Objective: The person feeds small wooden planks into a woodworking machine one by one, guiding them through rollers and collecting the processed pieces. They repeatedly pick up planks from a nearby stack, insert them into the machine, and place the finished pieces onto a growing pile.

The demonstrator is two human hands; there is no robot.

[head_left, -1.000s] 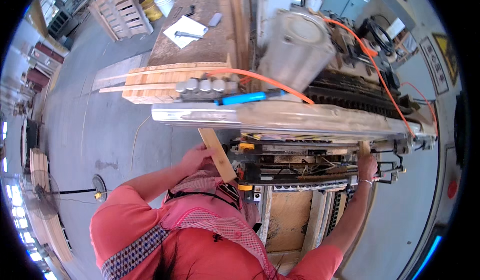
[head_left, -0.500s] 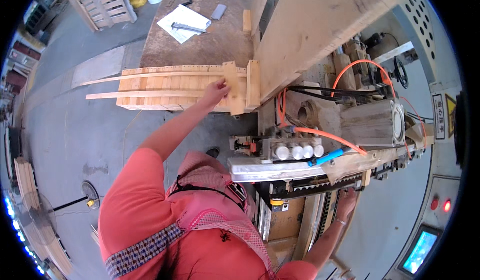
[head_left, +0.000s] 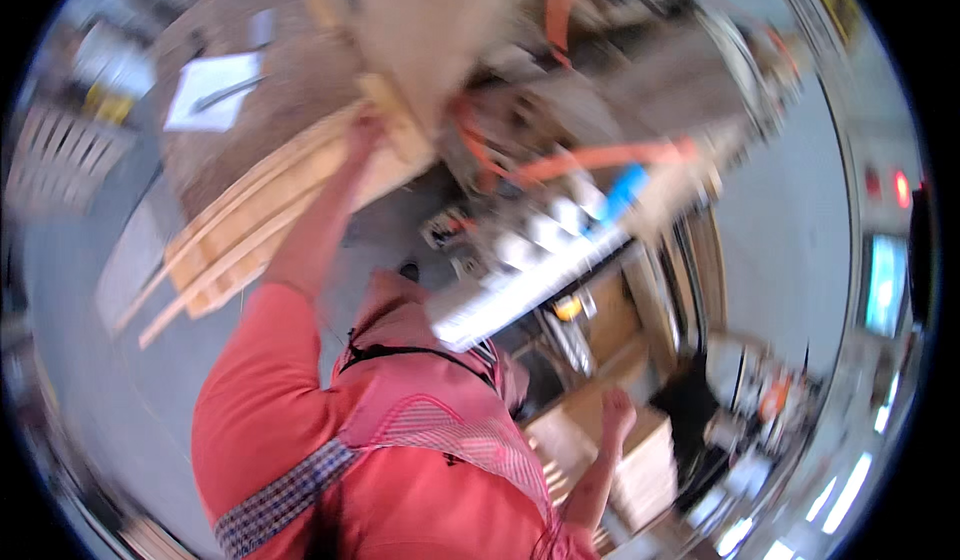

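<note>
The left arm reached forward and away from the body, its elbow slightly bent, its forearm slanting up and to the right in the view. It ended with the left hand point(head_left: 367, 132) at the left side of a wooden block point(head_left: 402, 120), over the far end of a row of wood point(head_left: 215, 250). The right arm was bent and kept low, with the right hand point(head_left: 619, 412) raised just above or beside a pale wood stack point(head_left: 645, 475), the forearm rising from the lower edge. Blur smeared both hands, so I could not tell whether either was gripping anything or how far the fingers were spread.

The block's long axis ran from upper left to lower right, across the row. The row itself pointed from lower left to upper right, along the near edge of the brown table point(head_left: 290, 70). Two strips point(head_left: 180, 310) lay lengthwise on it, their ends jutting past its lower left end.

Beyond the row, a caliper point(head_left: 228, 92) rested on white paper point(head_left: 185, 110). Between the hands, a bright metal bar point(head_left: 530, 295) sloped up to the right.
</note>
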